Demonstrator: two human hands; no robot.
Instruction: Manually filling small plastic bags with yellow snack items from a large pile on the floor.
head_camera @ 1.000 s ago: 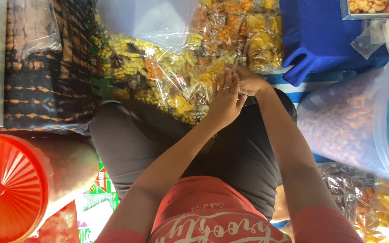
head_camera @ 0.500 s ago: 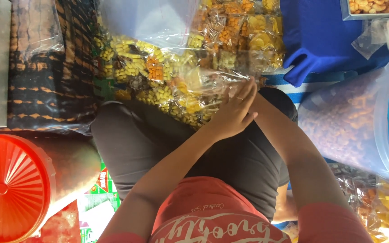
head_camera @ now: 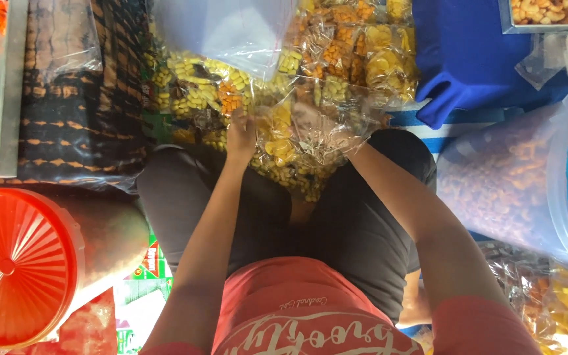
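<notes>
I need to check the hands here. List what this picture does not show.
Head view only:
- Right hand: hidden behind the clear snack bag; its grasp cannot be told.
- Left hand: fingers partly buried in the bag's plastic.
- Red lid: cut off by the left edge.
- Blue-lidded tub: cut off by the right edge.

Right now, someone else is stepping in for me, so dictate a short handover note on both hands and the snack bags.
Left hand: grip closed on the edge of a clear snack bag held over the lap.
Right hand: hidden behind that bag, apparently holding its other side; grip cannot be told.
Things: filled bags pile ahead, empty clear bag above it, red lid tub at left, blue lid tub at right.
Done: many bags filled and piled.
Left: the bag in hand is not yet on the pile.
</notes>
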